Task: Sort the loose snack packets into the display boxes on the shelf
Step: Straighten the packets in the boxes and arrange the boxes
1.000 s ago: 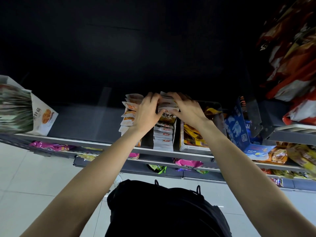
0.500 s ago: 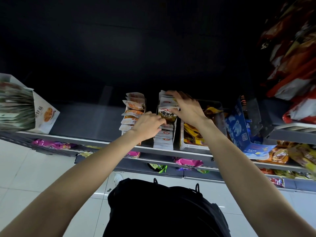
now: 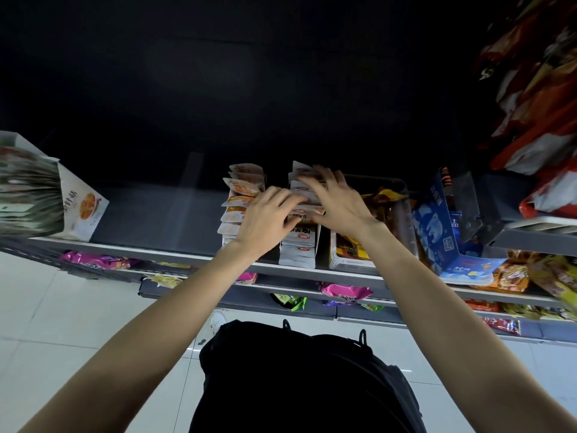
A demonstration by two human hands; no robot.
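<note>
A row of white snack packets [image 3: 298, 245] stands in a narrow display box at the shelf's middle. My right hand [image 3: 338, 203] lies on the upper part of this row with fingers spread and the thumb below them. My left hand [image 3: 267, 218] touches the same row from the left, fingers loosely bent against the packet edges; motion blur hides the fingertips. A second row of orange-and-white packets [image 3: 240, 195] stands just left of my left hand.
Right of the white row is a clear box of yellow packets [image 3: 349, 253], then an open blue box [image 3: 443, 232]. A white carton [image 3: 82, 210] stands far left on the grey shelf [image 3: 150, 214]. Red bags [image 3: 543, 120] hang upper right. Lower shelves hold pink and orange bags.
My left hand has risen from the lower white packets to the upper ones, beside my right hand. My right hand stays on the top of the row.
</note>
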